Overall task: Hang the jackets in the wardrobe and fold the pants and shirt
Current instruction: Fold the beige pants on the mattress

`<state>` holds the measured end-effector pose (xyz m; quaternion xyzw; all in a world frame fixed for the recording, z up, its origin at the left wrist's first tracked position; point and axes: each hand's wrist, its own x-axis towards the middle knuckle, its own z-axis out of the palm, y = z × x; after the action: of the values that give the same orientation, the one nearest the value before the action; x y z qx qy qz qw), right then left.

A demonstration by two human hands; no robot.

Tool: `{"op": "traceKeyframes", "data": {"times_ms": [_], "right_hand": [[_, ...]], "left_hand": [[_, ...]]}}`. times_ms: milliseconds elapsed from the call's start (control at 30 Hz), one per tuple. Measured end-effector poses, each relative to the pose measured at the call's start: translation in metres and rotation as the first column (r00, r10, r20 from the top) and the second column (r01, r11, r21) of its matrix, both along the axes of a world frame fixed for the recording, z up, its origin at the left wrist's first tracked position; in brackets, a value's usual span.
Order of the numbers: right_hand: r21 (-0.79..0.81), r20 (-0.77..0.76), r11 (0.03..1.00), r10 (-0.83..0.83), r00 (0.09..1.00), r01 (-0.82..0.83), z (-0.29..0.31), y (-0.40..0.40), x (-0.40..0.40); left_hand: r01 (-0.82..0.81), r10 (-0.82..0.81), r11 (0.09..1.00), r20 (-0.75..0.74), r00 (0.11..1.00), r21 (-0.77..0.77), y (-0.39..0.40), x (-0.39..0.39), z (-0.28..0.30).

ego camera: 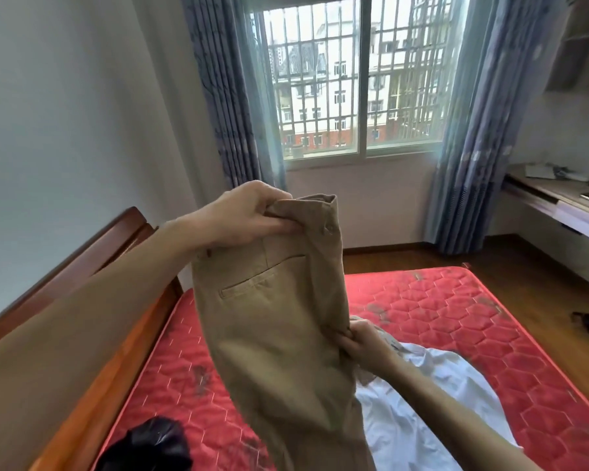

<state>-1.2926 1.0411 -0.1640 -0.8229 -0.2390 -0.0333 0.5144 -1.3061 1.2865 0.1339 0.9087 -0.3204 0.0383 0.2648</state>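
Khaki pants (279, 321) held up over a red quilted mattress (456, 317), waistband at 12 o'clock, legs hanging toward 6 o'clock and out of view. Left hand (249, 215) at 11 o'clock, fingers curled tight round the waistband's left end, thumb pressed on the outside. Right hand (361, 341) at 4 o'clock of the garment, pinching the right edge at crotch height between thumb and fingers. 1 button visible on the folded waistband, 1 slit pocket below it. White shirt (422, 409) spread flat on the mattress at 5 o'clock, partly under the right forearm. Dark crumpled garment (150, 443) at 7 o'clock on the mattress edge, beside the wooden bed frame (92, 368). Barred window (361, 83) between blue curtains (232, 96) at 12 o'clock.
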Motion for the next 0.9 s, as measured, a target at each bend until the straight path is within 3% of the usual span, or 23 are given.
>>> {"op": "traceKeyframes", "data": {"times_ms": [67, 233, 300, 367, 433, 467, 533, 567, 600, 700, 800, 900], "right_hand": [[-0.07, 0.034, 0.997, 0.013, 0.999, -0.01, 0.0, 0.011, 0.005], [0.102, 0.17, 0.988, -0.128, 0.977, 0.112, 0.001, 0.029, 0.006], [-0.088, 0.067, 0.993, -0.071, 0.995, 0.077, -0.019, 0.031, 0.003], [-0.451, -0.078, 0.89, 0.026, 0.997, -0.059, -0.036, 0.028, 0.002], [-0.552, -0.045, 0.833, 0.004, 0.999, -0.028, -0.026, 0.026, 0.005], [-0.461, 0.013, 0.886, -0.044, 0.999, 0.045, -0.011, 0.027, 0.008], [-0.027, 0.047, 0.993, -0.114, 0.992, 0.115, 0.036, 0.034, 0.011], [0.156, 0.067, 0.986, -0.077, 0.995, 0.066, 0.064, 0.04, 0.013], [0.234, 0.101, 0.972, -0.008, 0.995, -0.016, 0.094, 0.048, 0.015], [0.231, 0.097, 0.945, 0.215, 0.972, -0.233, 0.168, 0.079, 0.018], [0.078, 0.142, 0.964, 0.241, 0.96, -0.253, 0.209, 0.108, 0.025], [0.115, 0.14, 0.958, 0.246, 0.959, -0.263, 0.221, 0.124, 0.033]], "left_hand": [[-0.042, 0.043, 0.998, -0.023, 0.999, 0.036, 0.002, 0.003, -0.006], [-0.052, 0.054, 0.998, -0.044, 0.998, 0.045, 0.023, 0.01, 0.001], [-0.056, 0.057, 0.998, -0.031, 0.998, 0.037, 0.031, 0.014, 0.004], [-0.055, 0.058, 0.997, -0.04, 0.998, 0.055, 0.04, 0.016, 0.002], [-0.067, 0.072, 0.995, -0.058, 0.996, 0.075, 0.048, 0.016, -0.002], [-0.073, 0.079, 0.994, -0.065, 0.995, 0.083, 0.053, 0.016, -0.004], [-0.089, 0.096, 0.99, -0.063, 0.993, 0.105, 0.062, 0.019, -0.009], [-0.093, 0.101, 0.989, -0.057, 0.993, 0.116, 0.065, 0.02, -0.011], [-0.092, 0.1, 0.988, -0.052, 0.994, 0.123, 0.067, 0.021, -0.013], [-0.082, 0.087, 0.99, -0.035, 0.996, 0.118, 0.073, 0.018, -0.019], [-0.097, 0.098, 0.988, -0.005, 0.995, 0.12, 0.089, 0.015, -0.02], [-0.105, 0.111, 0.99, -0.063, 0.992, 0.099, 0.126, 0.013, -0.02]]}}
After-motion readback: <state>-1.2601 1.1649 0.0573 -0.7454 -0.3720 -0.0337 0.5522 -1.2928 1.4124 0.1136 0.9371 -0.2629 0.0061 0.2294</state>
